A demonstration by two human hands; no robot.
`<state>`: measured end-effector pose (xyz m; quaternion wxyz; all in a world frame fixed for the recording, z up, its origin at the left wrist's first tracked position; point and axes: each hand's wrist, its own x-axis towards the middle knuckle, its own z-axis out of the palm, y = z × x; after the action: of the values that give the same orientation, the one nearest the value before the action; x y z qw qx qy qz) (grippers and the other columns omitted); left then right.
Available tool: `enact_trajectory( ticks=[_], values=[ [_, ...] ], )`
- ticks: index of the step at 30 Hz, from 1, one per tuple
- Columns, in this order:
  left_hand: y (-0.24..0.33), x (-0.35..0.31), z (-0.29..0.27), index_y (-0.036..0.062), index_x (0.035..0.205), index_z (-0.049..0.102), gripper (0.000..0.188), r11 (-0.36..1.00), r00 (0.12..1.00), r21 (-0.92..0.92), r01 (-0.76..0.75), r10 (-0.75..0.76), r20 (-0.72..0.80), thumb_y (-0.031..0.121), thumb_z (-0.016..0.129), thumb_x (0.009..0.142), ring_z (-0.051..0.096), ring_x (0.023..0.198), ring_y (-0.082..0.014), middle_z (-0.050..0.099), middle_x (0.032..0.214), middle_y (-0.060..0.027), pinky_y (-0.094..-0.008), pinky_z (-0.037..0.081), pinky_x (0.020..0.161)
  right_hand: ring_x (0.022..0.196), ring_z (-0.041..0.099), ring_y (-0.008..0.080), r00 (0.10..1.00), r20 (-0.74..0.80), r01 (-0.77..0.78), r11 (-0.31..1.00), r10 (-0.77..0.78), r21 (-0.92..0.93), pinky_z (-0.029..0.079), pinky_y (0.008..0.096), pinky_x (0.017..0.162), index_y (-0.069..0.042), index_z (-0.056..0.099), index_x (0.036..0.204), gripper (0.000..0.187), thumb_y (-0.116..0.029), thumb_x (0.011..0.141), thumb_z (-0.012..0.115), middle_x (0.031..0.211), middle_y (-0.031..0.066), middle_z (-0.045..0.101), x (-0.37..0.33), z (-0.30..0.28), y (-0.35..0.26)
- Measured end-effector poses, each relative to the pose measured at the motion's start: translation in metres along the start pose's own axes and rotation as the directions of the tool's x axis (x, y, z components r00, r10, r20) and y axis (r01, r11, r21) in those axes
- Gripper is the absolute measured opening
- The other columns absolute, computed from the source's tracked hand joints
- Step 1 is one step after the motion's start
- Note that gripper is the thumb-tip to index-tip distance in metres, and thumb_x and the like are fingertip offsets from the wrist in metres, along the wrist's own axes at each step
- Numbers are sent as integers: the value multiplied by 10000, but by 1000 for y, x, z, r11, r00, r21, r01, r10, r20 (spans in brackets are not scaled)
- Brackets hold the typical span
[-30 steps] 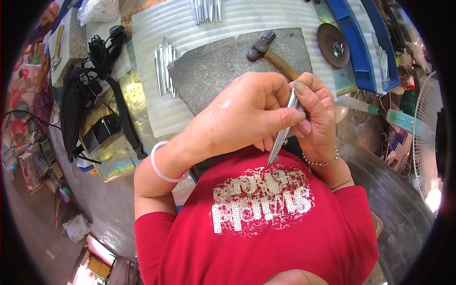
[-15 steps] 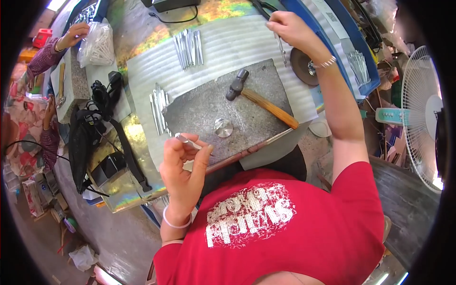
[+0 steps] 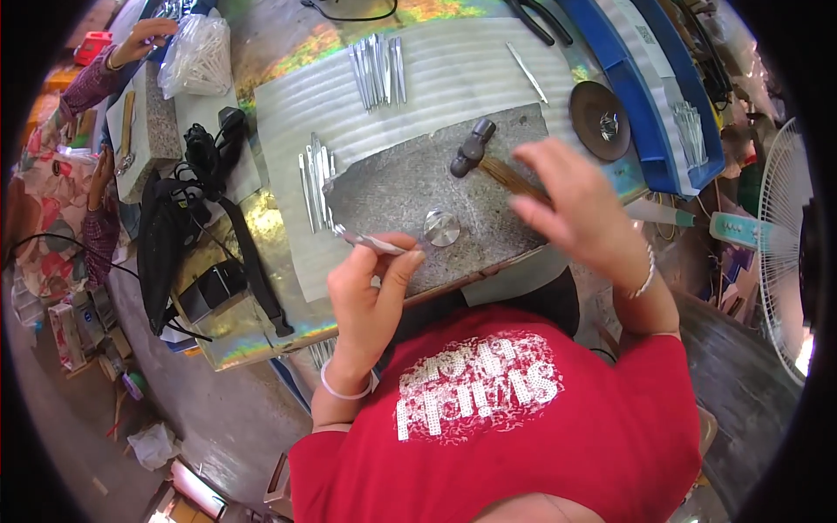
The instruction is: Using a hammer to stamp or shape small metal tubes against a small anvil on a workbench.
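Note:
My left hand pinches a slender silver metal piece between thumb and fingers, above the near left edge of a grey stone slab. Over the slab's right side hovers my right hand, slightly blurred, fingers apart and nothing in them. Beneath it lies a hammer with a dark head and wooden handle, whose end is hidden by the hand. A round shiny metal disc rests on the slab between my hands.
Bundles of slim metal pieces lie on a white foam sheet; a single piece lies farther right. Right are a brown round dish, a blue tray and a fan. A co-worker's hand touches a plastic bag.
My right hand has come back from the far right to above the hammer handle. The slim metal piece it held there now lies on the foam sheet. My left hand keeps its piece.

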<state>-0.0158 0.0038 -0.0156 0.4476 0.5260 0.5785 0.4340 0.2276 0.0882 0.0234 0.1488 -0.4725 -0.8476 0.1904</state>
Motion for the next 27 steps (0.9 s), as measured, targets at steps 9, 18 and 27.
enact_trajectory(
  ticks=[9, 18, 27],
  values=[
    [3, 15, 21, -18, 947, 578, 91, 949, 999, -312, 51, -46, 23, -13, 609, 862, 606, 719, -86, 655, 842, -66, -214, 497, 653, 893, 559, 305, 990, -24, -143, 977, 141, -159, 487, 394, 708, 0, 451, 1084, 402, -32, 723, 625, 995, 149, 487, -20, 25, -15],
    [-3, 14, 23, -22, 962, 549, 82, 993, 996, -88, -81, 85, 35, -13, 572, 884, 618, 763, -107, 650, 891, -91, -215, 523, 669, 797, 606, 283, 974, -88, -153, 896, 207, 416, 473, 328, 699, -4, 497, 1087, 305, 28, 786, 541, 915, 161, 577, -37, 19, -17],
    [-1, 14, 25, -19, 950, 543, 68, 993, 994, -28, -111, 112, 17, -7, 569, 889, 624, 706, -110, 652, 869, -89, -218, 521, 650, 819, 618, 288, 973, 4, -195, 813, 231, 548, 485, 333, 718, 0, 493, 1096, 308, 23, 795, 556, 918, 167, 587, -41, 13, -26]
  ],
)
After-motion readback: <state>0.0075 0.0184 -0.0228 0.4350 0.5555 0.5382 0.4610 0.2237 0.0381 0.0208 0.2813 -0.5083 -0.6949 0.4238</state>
